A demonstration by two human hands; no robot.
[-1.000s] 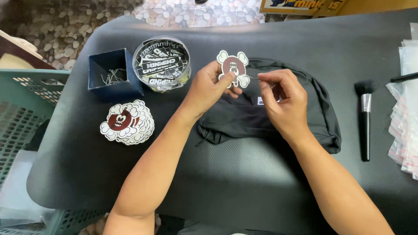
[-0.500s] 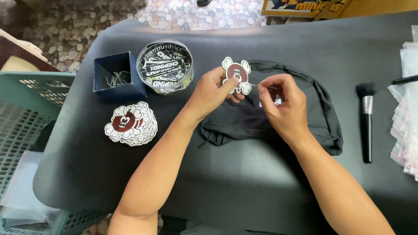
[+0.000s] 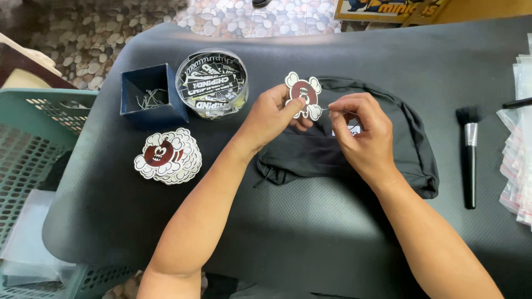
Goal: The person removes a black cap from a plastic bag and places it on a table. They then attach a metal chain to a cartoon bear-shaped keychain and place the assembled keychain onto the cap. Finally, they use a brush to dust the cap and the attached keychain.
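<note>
My left hand (image 3: 271, 115) pinches a white cloud-shaped card tag (image 3: 303, 94) with a dark red round face, holding it up above a black fabric pouch (image 3: 413, 149). My right hand (image 3: 363, 133) is just right of the tag, thumb and forefinger closed on a thin silver ball chain (image 3: 331, 110) whose end meets the tag's edge. Both hands hover over the pouch, which lies flat on the black table mat (image 3: 310, 238).
A stack of matching cloud-shaped tags (image 3: 166, 156) lies at the left. Behind it stand a blue box of chains (image 3: 148, 98) and a round clear tub of black-and-white labels (image 3: 213, 83). A black brush (image 3: 470, 155) and clear plastic bags (image 3: 518, 149) lie at the right. A green basket (image 3: 33, 144) stands left of the table.
Both hands with the tag have stayed over the pouch; my right fingers have closed in on the tag's edge with the thin chain.
</note>
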